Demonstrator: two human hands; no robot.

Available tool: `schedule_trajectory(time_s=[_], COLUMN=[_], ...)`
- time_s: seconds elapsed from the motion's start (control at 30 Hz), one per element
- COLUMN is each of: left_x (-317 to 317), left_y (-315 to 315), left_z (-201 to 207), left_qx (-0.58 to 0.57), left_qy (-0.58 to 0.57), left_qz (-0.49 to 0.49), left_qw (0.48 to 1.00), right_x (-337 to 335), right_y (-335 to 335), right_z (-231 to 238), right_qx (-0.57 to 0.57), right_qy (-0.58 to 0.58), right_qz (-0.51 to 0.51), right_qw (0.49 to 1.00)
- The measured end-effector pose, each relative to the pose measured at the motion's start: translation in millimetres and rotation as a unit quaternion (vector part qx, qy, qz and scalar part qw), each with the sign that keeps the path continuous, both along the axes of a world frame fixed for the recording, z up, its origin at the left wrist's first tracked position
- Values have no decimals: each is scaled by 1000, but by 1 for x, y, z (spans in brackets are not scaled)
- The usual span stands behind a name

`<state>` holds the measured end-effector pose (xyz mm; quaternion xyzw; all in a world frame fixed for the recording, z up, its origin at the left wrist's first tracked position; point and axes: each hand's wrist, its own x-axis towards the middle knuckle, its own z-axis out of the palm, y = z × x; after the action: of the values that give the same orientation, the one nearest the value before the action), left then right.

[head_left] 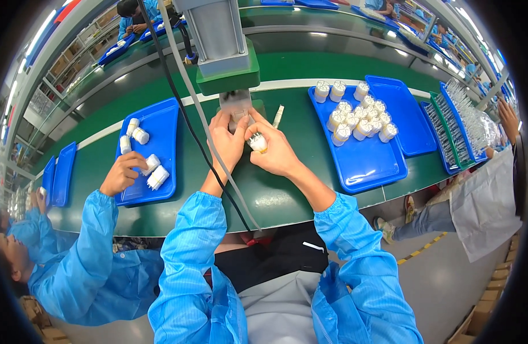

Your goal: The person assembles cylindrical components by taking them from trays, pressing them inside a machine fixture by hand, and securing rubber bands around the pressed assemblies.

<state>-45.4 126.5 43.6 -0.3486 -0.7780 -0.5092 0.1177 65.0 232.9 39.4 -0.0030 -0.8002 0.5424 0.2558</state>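
Under the press [226,57] at the worktop's [275,198] far edge, the left hand [228,140] steadies the fixture [236,106]; the right hand [275,152] grips a white part [258,142], seemingly mid-loading; next needs careful seating

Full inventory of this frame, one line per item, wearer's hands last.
green conveyor belt: one, across the middle
grey press machine with green base: one, above the hands
blue plastic tray of white ribbed parts: one, right, over a dozen parts
blue plastic tray with few white parts: one, left, about five parts
co-worker's hand: one, on the left tray
white ribbed plastic part: one, in the right hand
left hand: under the press
right hand: grips the part
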Motion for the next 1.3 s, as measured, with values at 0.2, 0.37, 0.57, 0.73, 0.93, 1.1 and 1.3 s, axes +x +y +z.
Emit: schedule_trajectory(time_s=[0.2, 0.37, 0.57, 0.73, 0.93, 1.1, 1.3], left_x=[-1, -7, -12, -6, -5, -7, -6], left_y=[-1, 1, -2, -1, 2, -7, 3], left_z=[-9, -12, -15, -12, -11, -10, -11], left_qx=[18, 19, 37, 4, 69, 25, 49], left_qy=[-20, 29, 77, 31, 81, 63, 44], left_qz=[-4, 23, 25, 18, 17, 21, -13], left_qw=[1000, 999, 996, 999, 994, 997, 998], right_x=[-3, -4, -3, 0, -1, -6, -1], right_y=[1, 0, -6, -3, -4, -8, 2], right_z=[-4, -5, 1, 1, 1, -3, -5], right_qx=[20, 26, -22, -26, -25, -13, -24], right_qy=[9, 30, 3, -1, -6, -5, 5], right_qz=[-8, -1, 21, 16, 10, 12, 10], right_qw=[1000, 999, 1000, 1000, 1000, 1000, 1000])
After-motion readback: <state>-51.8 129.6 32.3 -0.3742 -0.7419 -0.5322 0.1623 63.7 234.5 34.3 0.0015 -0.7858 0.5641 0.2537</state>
